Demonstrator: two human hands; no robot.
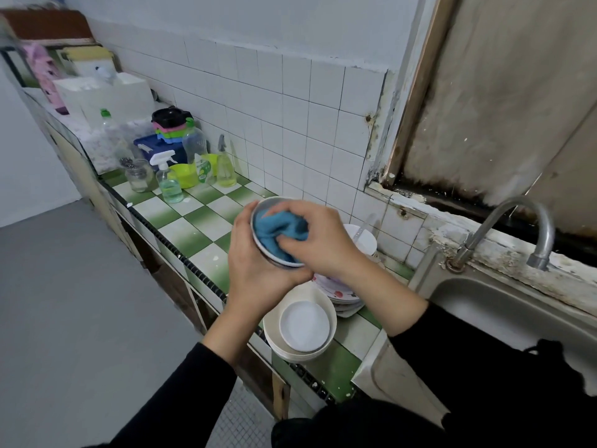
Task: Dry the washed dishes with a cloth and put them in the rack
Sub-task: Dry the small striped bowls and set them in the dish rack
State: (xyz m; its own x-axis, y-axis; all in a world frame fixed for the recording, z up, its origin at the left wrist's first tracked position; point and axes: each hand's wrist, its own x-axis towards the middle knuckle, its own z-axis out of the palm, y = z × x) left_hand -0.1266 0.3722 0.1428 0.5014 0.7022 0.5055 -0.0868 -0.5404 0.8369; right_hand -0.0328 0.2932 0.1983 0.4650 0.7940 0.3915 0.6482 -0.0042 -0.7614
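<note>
We hold the small bowl tilted above the bench, its mouth facing our right hand. The left hand cups the bowl from behind, fingers curled round its base. The right hand grips the blue cloth, bunched inside the bowl. No rack is in view

Person wore a black long-sleeved top, plain, matte fabric, no print visible. L sleeve & R sleeve ended short of the wrists w/ simple cuffs. R sleeve's outer edge looked loose & wavy. L hand & R hand were bare.
</note>
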